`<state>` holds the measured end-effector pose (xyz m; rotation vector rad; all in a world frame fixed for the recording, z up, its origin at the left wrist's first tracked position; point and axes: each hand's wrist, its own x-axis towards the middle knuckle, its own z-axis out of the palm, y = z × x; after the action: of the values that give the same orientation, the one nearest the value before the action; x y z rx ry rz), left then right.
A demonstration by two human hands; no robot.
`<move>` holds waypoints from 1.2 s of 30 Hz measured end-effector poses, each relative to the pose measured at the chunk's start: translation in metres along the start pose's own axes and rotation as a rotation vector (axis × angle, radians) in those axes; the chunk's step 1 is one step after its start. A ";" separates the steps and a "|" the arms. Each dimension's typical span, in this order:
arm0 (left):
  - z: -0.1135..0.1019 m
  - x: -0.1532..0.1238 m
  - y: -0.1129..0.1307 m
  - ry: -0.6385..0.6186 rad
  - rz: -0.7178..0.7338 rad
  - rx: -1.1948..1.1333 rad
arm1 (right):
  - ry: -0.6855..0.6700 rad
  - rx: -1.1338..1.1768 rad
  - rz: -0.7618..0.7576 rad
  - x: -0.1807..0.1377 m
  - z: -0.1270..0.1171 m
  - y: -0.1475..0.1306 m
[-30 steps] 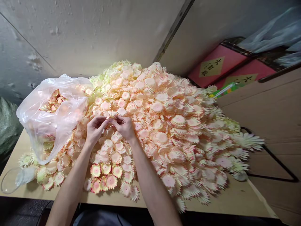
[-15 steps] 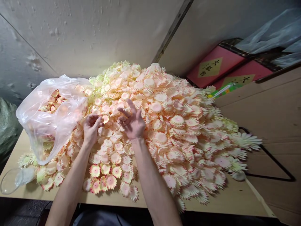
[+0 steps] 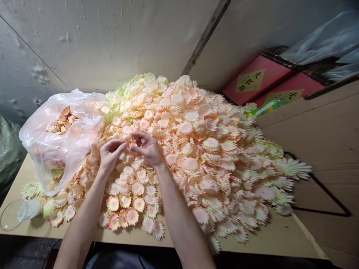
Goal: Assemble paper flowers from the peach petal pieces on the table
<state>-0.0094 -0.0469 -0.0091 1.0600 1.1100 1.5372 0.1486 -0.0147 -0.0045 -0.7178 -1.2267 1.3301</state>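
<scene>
A big heap of small pale pink and cream artificial flower heads [image 3: 202, 149] covers the tan table [image 3: 280, 235]. My left hand [image 3: 110, 154] and my right hand [image 3: 147, 148] hover close together over the left middle of the heap. Both have fingers curled into a pinch, fingertips almost meeting, with a small flower piece between them that is too small to make out clearly. Brighter yellow and red-edged flowers [image 3: 126, 211] lie flat near the table's front edge, just below my wrists.
A clear plastic bag [image 3: 60, 138] holding more flowers slumps at the left. A clear plastic cup [image 3: 15, 215] lies at the front left corner. Red boxes with gold labels [image 3: 259, 80] and cardboard [image 3: 322, 130] stand at the right. A wall rises behind.
Half a second ago my right hand was lifted with fingers spread over the heap; it has come back down beside my left hand and closed into a pinch.
</scene>
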 end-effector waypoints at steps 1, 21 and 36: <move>0.000 0.000 0.000 -0.008 0.003 0.013 | -0.005 -0.024 -0.007 0.000 0.004 0.002; 0.001 -0.001 0.003 -0.117 0.007 0.033 | 0.108 -0.102 0.070 -0.005 0.009 0.006; 0.000 0.000 0.001 -0.024 0.009 0.051 | 0.074 -0.043 0.144 -0.004 0.004 0.014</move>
<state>-0.0093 -0.0474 -0.0080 1.1165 1.1350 1.5062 0.1414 -0.0165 -0.0173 -0.8927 -1.1649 1.3855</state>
